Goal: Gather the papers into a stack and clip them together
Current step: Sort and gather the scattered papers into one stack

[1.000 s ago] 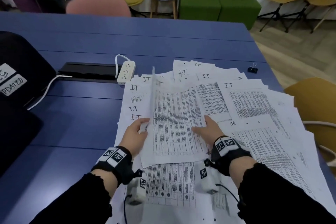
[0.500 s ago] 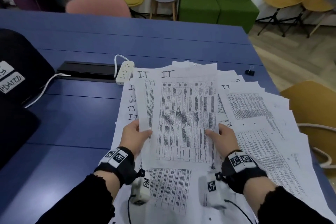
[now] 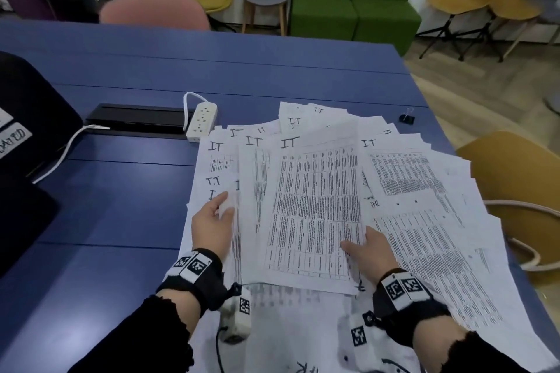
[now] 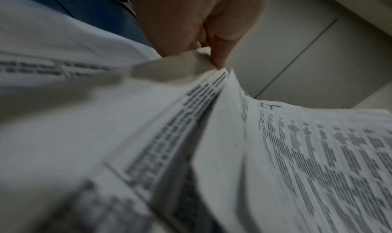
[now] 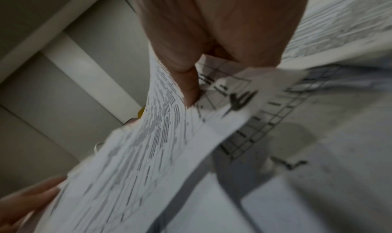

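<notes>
Several printed sheets marked "IT" lie fanned across the blue table. A small bundle of papers is held a little above the spread. My left hand pinches the bundle's left edge. In the left wrist view the thumb presses on the sheets. My right hand grips the right edge; its thumb lies over the paper in the right wrist view. A black binder clip sits at the table's far right, beyond the papers.
A white power strip and a black cable tray lie left of the papers. A dark bag with labels fills the left edge. A mustard chair stands by the table's right side. More chairs and green seats stand beyond.
A sheet that stood on edge under my left hand now lies flat on top as part of a bundle. Both hands took its side edges and lifted it off the spread.
</notes>
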Motion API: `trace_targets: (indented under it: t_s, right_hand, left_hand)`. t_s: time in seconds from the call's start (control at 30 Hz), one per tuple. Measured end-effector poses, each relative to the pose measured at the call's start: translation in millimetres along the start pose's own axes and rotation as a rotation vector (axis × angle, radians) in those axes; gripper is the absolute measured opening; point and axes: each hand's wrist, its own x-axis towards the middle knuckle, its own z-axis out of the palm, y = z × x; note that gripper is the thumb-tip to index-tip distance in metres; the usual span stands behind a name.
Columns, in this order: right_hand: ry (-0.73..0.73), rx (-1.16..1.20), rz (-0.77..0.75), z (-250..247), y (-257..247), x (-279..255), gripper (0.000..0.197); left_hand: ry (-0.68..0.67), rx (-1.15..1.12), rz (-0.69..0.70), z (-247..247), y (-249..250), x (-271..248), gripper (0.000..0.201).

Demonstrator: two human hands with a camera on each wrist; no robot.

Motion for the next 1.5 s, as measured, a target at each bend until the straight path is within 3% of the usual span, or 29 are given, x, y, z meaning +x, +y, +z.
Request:
trace_targets:
  t_s: [0.17,0.27,0.37,0.43,0.53,0.63,0.77,0.87,1.03,1.17,1.3,1.33,1.43,1.5]
  right_hand:
    - [-0.146,-0.042,0.050,-15,13,-13,0.015]
    - [-0.256,-0.147,0.079,-14,22,-19,0.034]
    - [-0.207,-0.191,0.088,-5,17,-24,0.064]
    - [-0.163,-0.184,0.068,2,8,-31,0.074]
    - [-0.162,-0.140,0.086,13,3,-31,0.074]
    - [-0.170,-0.048,0.073,24,-6,-31,0.057]
    - [-0.128,0.204,0.106,30,-14,-30,0.057]
    - [-0.074,0.378,0.153,22,-12,-23,0.034]
    - [0.100,0.271,0.170,8,-13,-5,0.043]
    - [0.101,0.231,0.099,5,-34,7,0.036]
    - [-0.040,0.336,0.135,20,-52,10,0.093]
    - [-0.061,0.316,0.122,25,-55,9,0.091]
    - [-0.078,0.103,0.048,32,-58,10,0.058]
    - [-0.055,0.057,0.012,34,-61,8,0.058]
  left_hand:
    - [-0.067,0.103,0.032,-14,1,8,0.055]
    - [-0.115,0.113,-0.023,-17,0,10,0.074]
    - [-0.072,0.170,-0.118,-16,-5,8,0.081]
    - [-0.090,0.223,-0.170,-14,-8,4,0.080]
    - [-0.210,0.239,-0.216,-10,-9,-6,0.081]
    - [-0.252,0.283,-0.238,-8,-11,-10,0.089]
    - [-0.156,0.237,-0.170,-11,-14,-6,0.077]
    - [-0.197,0.285,-0.119,-17,-9,-4,0.053]
    - [-0.334,0.225,-0.179,-39,-10,7,0.039]
    - [-0.456,0.286,-0.235,-38,-4,5,0.038]
    - [-0.381,0.334,-0.154,-19,-1,-10,0.023]
    - [-0.366,0.335,-0.149,-14,0,-13,0.023]
    - [-0.356,0.253,-0.222,-4,1,-16,0.043]
    - [-0.331,0.208,-0.286,-2,-1,-14,0.058]
